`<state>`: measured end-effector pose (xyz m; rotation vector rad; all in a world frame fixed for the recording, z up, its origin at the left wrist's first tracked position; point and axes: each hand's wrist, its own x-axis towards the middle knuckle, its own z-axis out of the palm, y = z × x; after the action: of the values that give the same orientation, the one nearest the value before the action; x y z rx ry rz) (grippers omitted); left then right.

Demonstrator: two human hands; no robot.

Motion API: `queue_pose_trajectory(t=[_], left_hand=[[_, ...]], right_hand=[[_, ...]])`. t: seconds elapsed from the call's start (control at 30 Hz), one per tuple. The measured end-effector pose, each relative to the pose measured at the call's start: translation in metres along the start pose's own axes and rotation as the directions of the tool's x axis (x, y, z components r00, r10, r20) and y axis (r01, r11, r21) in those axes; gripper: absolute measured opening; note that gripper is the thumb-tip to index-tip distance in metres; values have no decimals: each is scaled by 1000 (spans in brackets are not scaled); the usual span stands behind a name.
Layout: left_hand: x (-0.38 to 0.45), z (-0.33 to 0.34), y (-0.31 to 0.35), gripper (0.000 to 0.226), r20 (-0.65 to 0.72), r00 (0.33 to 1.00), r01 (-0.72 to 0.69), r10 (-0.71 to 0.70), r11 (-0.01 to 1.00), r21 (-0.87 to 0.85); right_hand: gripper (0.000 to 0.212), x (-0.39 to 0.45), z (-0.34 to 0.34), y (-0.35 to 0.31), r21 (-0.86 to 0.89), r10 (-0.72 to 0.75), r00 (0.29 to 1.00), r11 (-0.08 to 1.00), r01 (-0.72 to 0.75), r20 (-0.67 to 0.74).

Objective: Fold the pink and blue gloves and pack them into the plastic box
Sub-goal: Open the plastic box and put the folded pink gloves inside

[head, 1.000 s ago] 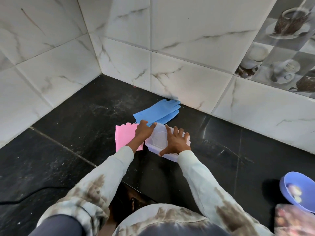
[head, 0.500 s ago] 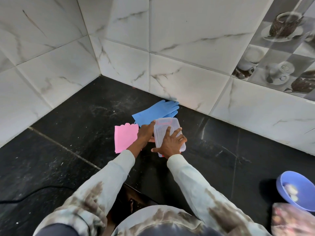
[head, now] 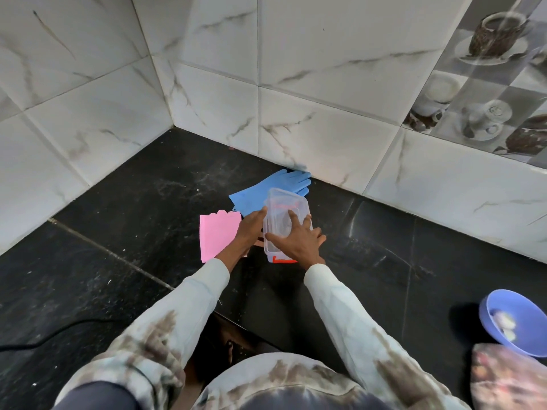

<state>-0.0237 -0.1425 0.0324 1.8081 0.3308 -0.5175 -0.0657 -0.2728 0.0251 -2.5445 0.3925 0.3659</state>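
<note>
The clear plastic box (head: 286,223), rectangular with rounded corners, sits on the dark speckled counter (head: 142,208), between a flat pink glove (head: 218,234) at its left and a smooth blue glove (head: 270,187) behind it. The right hand (head: 297,242) lies spread wide on the box top, and the left hand (head: 248,229) presses with open fingers on its left side.

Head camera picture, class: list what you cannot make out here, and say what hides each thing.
- Pink glove: the finger end, hidden under the left hand.
- Plastic box: whether the lid is on or off; the right hand covers it.
- Blue glove: the near part, behind the box.
- Blue bowl: its contents are blurred, and the right edge cuts it.
</note>
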Motion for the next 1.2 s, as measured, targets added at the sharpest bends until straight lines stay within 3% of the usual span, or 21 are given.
queue_pose_trajectory(t=[0.1, 0.17, 0.2, 0.27, 0.33, 0.4, 0.57, 0.7, 0.83, 0.93, 1.03, 1.2], left_hand=[[3, -1, -4, 54, -88, 994, -55, 65, 993, 105], [7, -3, -7, 60, -128, 985, -86, 114, 974, 208], [8, -4, -8, 61, -150, 979, -96, 136, 964, 249], [9, -5, -10, 58, -187, 969, -103, 164, 948, 301], [8, -5, -13, 55, -198, 964, -107, 179, 939, 328], [7, -5, -15, 56, -195, 962, -117, 189, 937, 329], [4, 2, -20, 57, -136, 974, -134, 183, 941, 310], [3, 6, -22, 52, -137, 975, -124, 177, 936, 329], [6, 6, -22, 49, -145, 975, -112, 168, 936, 334], [9, 7, -22, 46, -167, 973, -96, 158, 939, 330], [13, 7, -20, 50, -187, 972, -78, 141, 948, 308], [15, -8, -23, 42, -266, 951, -63, 159, 939, 338]], right_hand=[[87, 2, -6, 4, 210, -10, 999, 978, 16, -31], [74, 3, -12, 9, 443, -21, 999, 896, 29, -24], [67, 4, -16, 12, 613, -28, 1000, 790, 25, -5], [44, 7, -25, 21, 892, 5, 999, 451, -34, 36], [33, 8, -35, 36, 983, 94, 994, 172, -64, 48], [44, 12, -36, 51, 996, 152, 987, 74, -54, 42], [33, 21, -26, 72, 971, 394, 919, 229, -72, -25], [32, 22, -26, 86, 961, 523, 850, 263, -90, -64], [33, 22, -27, 101, 923, 595, 793, 365, -122, -131], [41, 22, -24, 101, 812, 546, 813, 558, -173, -202], [46, 21, -22, 91, 549, 492, 811, 792, -267, -316], [46, 27, -16, 45, 189, 199, 864, 974, -124, -462]])
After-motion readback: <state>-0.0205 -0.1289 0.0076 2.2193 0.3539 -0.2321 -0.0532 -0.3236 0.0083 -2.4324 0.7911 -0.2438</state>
